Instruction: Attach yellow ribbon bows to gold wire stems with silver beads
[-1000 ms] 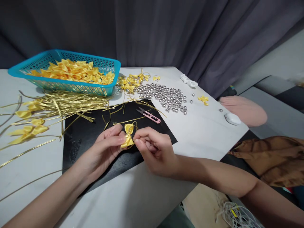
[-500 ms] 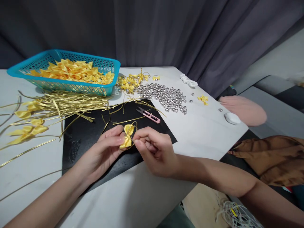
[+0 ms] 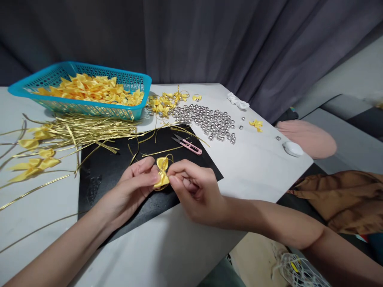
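Observation:
My left hand [image 3: 131,189] and my right hand [image 3: 196,187] meet over a black mat [image 3: 119,171] and both pinch one small yellow satin bow [image 3: 162,172]. A thin gold wire loops around the bow's middle and rises above it. The left thumb and fingers grip the bow from the left. The right thumb and forefinger are closed on its right side, where the wire sits. Pink thread snips [image 3: 188,145] lie on the mat just beyond the hands.
A blue basket [image 3: 134,81] full of yellow bows stands at the back left. Gold wires [image 3: 80,129] and wired bows [image 3: 32,163] spread over the left of the white table [image 3: 257,167]. Silver beads [image 3: 209,121] lie beyond the mat. A white mouse [image 3: 293,149] sits near the right edge.
The bow has turned slightly between my fingers and the wire loop above it stands a little higher. Both hands stay in the same place.

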Demonstrator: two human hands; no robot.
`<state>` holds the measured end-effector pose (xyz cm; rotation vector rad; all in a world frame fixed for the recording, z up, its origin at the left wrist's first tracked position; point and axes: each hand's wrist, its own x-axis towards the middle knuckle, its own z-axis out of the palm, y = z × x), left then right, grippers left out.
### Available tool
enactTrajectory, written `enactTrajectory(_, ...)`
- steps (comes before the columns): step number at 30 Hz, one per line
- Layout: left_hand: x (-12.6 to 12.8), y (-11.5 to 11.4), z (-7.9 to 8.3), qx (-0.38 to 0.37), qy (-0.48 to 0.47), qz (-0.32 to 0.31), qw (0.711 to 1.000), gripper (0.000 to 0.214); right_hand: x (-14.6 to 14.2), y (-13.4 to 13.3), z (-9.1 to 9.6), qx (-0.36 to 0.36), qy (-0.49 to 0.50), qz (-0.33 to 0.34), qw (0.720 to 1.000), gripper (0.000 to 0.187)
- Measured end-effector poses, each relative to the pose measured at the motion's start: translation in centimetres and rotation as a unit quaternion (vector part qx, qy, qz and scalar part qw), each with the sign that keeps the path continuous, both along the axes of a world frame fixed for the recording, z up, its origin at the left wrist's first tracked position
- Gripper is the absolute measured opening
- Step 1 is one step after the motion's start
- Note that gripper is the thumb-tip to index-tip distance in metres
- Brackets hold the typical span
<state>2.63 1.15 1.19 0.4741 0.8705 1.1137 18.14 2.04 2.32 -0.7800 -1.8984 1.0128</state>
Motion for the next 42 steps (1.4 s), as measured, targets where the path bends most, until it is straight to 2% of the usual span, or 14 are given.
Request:
enactTrajectory(14,0.1,-0.2,-0.2,0.039,-0.002,0.0,0.999,0.036,-0.1,0.1,-0.7,-0.043,0.017,0.004,0.999,0.006)
enactTrajectory(24,0.0,0.0,-0.2,0.039,0.034,-0.001,0.999,0.036,0.5,0.7,-1.4,0.107,-0.019,-0.021,0.994,0.011)
enactTrajectory(27,-0.1,0.1,-0.3,0.031,0.06,-0.009,0.998,0.037,0.2,0.8,-1.5,0.122,-0.027,-0.027,0.992,0.012)
enactTrajectory(30,-0.3,0.4,-0.5,0.039,0.09,0.014,0.995,0.04,0.1,1.3,-1.5,0.118,-0.038,-0.04,0.991,0.011)
enactTrajectory(34,-0.4,0.6,-0.6,0.057,0.148,0.028,0.987,0.042,0.3,2.0,-1.3,0.178,-0.014,-0.088,0.98,0.009)
enactTrajectory(36,-0.4,0.6,-0.7,0.069,0.164,0.019,0.984,0.042,0.4,2.4,-1.2,0.178,-0.028,-0.055,0.982,0.007)
enactTrajectory(40,-0.5,0.5,-0.9,0.078,0.17,0.017,0.982,0.042,0.7,3.6,-0.7,0.08,-0.074,0.044,0.993,0.01)
enactTrajectory(42,-0.5,0.4,-0.9,0.077,0.167,0.016,0.983,0.043,1.0,4.3,-0.3,0.06,-0.089,0.09,0.99,0.01)
